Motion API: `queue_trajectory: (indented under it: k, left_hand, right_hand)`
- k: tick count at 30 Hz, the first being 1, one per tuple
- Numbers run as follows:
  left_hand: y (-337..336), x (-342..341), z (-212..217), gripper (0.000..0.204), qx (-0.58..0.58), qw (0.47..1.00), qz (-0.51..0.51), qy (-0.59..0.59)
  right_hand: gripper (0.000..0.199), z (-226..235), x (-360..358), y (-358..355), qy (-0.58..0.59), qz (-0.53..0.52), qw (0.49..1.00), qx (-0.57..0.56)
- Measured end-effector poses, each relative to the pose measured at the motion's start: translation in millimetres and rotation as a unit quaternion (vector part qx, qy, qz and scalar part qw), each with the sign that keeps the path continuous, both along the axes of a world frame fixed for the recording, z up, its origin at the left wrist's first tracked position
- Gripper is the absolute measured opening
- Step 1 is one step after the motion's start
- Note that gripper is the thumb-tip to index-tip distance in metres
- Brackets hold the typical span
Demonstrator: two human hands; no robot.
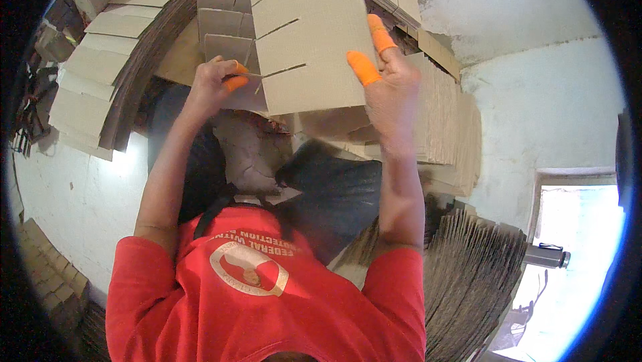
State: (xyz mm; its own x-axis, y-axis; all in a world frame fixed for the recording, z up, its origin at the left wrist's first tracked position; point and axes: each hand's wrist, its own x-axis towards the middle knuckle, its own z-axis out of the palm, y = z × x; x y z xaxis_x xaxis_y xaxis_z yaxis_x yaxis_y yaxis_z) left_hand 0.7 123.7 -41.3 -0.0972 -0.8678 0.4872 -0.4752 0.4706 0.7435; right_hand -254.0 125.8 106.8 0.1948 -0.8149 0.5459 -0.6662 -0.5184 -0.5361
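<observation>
A slotted cardboard sheet [321,47], with several cuts in from its left edge, stands tilted in front of me. My right hand [394,91] grips its right edge, the thumb on the near face and another finger at the edge. My left hand [217,84] pinches the edge of a cardboard strip [251,75], seen nearly edge-on, which meets the sheet at its lowest slot. Orange covers sit on thumb and finger of both hands. Behind and left of the sheet stand more cardboard dividers [226,22], partly hidden by it.
A long row of stacked cardboard pieces [100,61] curves along the left. More stacks [438,114] stand at the right, with a bundle of cardboard [468,282] beside my right arm. A pale wall [535,81] and a bright opening [568,241] lie farther right.
</observation>
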Motion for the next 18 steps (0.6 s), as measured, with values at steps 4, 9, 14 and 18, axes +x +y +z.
queue_trajectory:
  k: [4, 9, 14, 18]
  left_hand:
    - [-3, 4, -4, 0.015, -0.007, 1.0, -0.01, -0.01]
    - [-5, 1, -8, 0.015, -0.006, 1.0, -0.002, 0.006]
    - [-7, 3, -9, 0.016, -0.018, 1.0, -0.01, 0.02]
    - [-8, 5, -7, 0.017, 0.015, 1.0, -0.004, 0.024]
  right_hand:
    - [0.058, 2, 14, 0, 0.019, 0.003, 1.0, 0.008]
    - [0.057, -2, 21, -9, 0.046, 0.019, 0.999, 0.003]
    - [0.055, 4, 27, -23, 0.133, 0.05, 0.99, -0.006]
    - [0.051, -9, 48, -28, 0.144, 0.083, 0.985, 0.044]
